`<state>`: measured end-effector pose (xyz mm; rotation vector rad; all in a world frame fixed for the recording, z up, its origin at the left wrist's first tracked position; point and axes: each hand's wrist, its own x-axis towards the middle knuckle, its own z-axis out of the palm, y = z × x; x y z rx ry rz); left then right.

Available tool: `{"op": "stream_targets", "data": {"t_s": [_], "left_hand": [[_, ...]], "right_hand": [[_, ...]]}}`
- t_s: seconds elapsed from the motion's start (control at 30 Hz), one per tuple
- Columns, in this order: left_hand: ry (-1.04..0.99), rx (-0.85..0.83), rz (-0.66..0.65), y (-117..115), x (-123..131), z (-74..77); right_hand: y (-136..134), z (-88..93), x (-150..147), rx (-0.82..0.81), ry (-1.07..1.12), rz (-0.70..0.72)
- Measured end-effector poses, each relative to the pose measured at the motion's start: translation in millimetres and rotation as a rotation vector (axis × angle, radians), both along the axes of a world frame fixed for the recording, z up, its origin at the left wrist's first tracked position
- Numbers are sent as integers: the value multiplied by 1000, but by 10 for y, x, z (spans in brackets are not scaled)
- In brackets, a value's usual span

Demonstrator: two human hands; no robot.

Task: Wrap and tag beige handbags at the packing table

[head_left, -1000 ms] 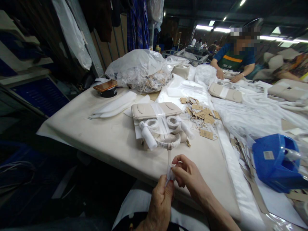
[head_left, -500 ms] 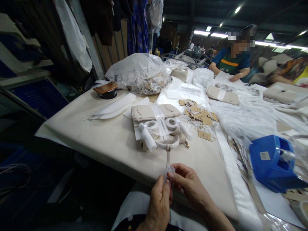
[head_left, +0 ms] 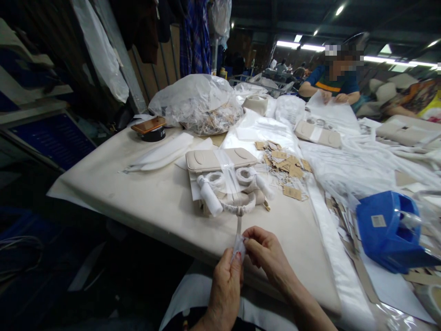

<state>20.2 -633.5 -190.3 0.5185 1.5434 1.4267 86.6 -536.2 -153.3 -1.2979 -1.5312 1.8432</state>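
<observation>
My left hand (head_left: 225, 287) and my right hand (head_left: 265, 257) meet at the near edge of the table. Both pinch the loose end of a thin white wrapping strip (head_left: 239, 230). The strip runs up to the wrapped handle (head_left: 241, 209) of a beige handbag (head_left: 220, 161) lying flat in front of me. The bag's hardware is covered in white wrap, and a clear band crosses its flap. A white roll (head_left: 209, 197) lies on the bag's left side.
Brown paper tags (head_left: 287, 165) lie right of the bag. A blue tape dispenser (head_left: 389, 232) sits at far right. A plastic bag of scraps (head_left: 196, 103) and a phone on a black roll (head_left: 149, 126) stand behind. Another person (head_left: 332, 82) handles white paper across the table.
My hands stay pinched on the strip, shifting slightly along it. The person opposite has lifted a white sheet. The view has drifted a little.
</observation>
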Motion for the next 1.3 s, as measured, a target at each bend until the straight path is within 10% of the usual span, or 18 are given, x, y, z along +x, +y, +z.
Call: {"op": "stream_targets", "data": {"t_s": [0.43,0.6,1.13,1.3], "left_hand": [[-431,-92,-46,8,-18,238],[-383,-6,-22,-39,-5,112],[649,-81,-118,-55,-127,-77],[324,-59,-48,-7,-133,-5]], "right_hand": [[-171,-145,99,-416,355,11],[-232,-214,17,-271,301,-41],[-72,102,-213,344,-348,64],[45,188,-147,239,-234,139]]}}
